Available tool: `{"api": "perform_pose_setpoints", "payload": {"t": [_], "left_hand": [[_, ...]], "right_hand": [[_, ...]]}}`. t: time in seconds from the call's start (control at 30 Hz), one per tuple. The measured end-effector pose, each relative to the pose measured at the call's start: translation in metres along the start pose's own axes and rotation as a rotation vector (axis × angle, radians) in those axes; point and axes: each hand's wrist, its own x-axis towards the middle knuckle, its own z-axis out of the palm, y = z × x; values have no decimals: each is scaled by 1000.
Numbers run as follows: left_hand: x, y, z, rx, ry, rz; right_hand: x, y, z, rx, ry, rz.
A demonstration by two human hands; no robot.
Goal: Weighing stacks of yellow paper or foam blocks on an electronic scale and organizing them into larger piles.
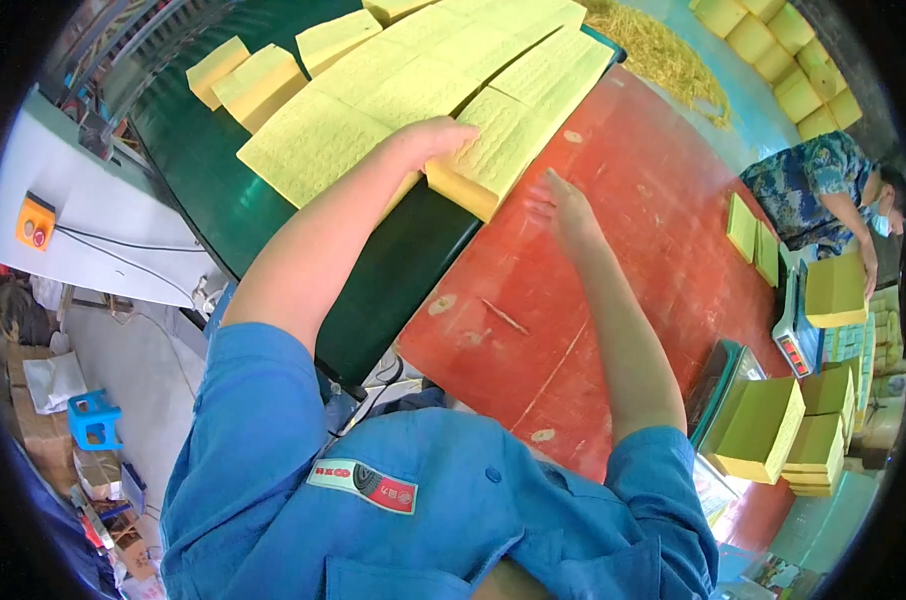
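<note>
Thick stacks of yellow paper sheets (318, 150) lie side by side in rows on the dark green conveyor belt (393, 270). At the near end of the right-hand row, my left hand (435, 140) is closed over the left corner of a yellow paper stack (508, 130); its fingertips partly hide against the stack. My right hand (563, 205) hovers over the red tabletop beside that row, apart from the paper. Its fingers point left, somewhat blurred, with the thumb raised and nothing in them.
A red table (613, 270) adjoins the belt. At the right, a person (823, 190) holds a yellow block at a digital scale (795, 330). More yellow stacks (758, 425) stand nearer. Loose yellow straw-like strips (663, 60) lie beyond. An orange switch box (36, 222) sits left.
</note>
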Motion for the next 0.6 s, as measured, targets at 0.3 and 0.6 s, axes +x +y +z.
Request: {"api": "perform_pose_setpoints", "payload": {"t": [0.3, 0.6], "left_hand": [[-18, 20, 7, -113, -140, -215], [-43, 15, 43, -80, -261, -77]], "right_hand": [[18, 24, 15, 248, 10, 56], [-36, 42, -14, 252, -25, 4]]}}
